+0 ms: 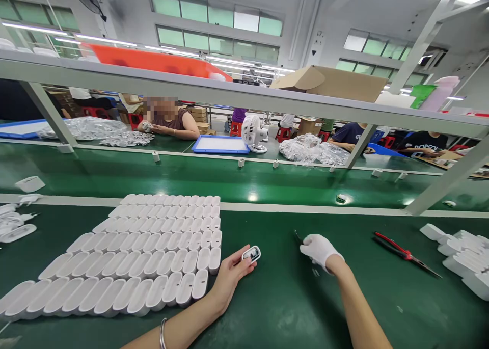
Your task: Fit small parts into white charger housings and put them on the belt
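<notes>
My left hand [231,275] is bare and pinches a small white oval shell part [251,253] at its fingertips, just right of a large block of white oval shells [145,257] laid in rows on the green bench. My right hand [319,249] wears a white glove and rests knuckles-up on the mat, closed around a thin dark tool [297,236] whose tip sticks out to the left. The two hands are about a hand's width apart.
Red-handled pliers [401,252] lie to the right, with a pile of white parts [464,260] beyond them. More white pieces [17,229] sit at the far left. A green conveyor belt [244,178] runs behind; other people sit across it with a small fan [253,132] and a blue tray [220,144].
</notes>
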`<state>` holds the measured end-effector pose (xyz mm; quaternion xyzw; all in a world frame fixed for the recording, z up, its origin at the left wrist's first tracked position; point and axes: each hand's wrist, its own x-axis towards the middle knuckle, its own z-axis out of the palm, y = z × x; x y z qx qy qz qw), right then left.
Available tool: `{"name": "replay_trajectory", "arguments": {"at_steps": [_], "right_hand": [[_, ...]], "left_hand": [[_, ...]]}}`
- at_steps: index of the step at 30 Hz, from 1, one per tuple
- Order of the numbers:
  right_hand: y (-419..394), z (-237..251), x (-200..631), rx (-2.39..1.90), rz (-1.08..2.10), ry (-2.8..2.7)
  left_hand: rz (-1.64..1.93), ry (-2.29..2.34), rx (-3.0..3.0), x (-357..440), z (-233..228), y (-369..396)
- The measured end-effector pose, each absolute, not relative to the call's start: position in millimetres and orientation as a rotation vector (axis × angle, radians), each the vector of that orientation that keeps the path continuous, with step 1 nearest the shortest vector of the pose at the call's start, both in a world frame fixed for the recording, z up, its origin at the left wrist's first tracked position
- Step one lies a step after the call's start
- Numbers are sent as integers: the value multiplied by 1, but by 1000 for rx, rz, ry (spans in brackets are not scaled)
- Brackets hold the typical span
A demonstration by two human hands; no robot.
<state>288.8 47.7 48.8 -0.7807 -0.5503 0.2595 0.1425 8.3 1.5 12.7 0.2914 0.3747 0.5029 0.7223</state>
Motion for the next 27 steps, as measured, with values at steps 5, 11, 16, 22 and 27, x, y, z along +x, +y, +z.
{"name": "replay_trajectory", "arguments": {"at_steps": [5,11,16,22,27], "right_hand": [[29,63,221,-1319,1329,-1132],[13,52,171,-936,1423,-823],[20,39,170,-978,1334,-593],[18,36,164,-947,1322,-602],[16,28,157,-981,1260,-661]], "left_hand": [[1129,813,605,8,15,3],[1115,861,626,8,13,5],[1114,884,663,9,11,5],[1110,900,724,9,4,7],[1116,899,771,9,-6,8]]}}
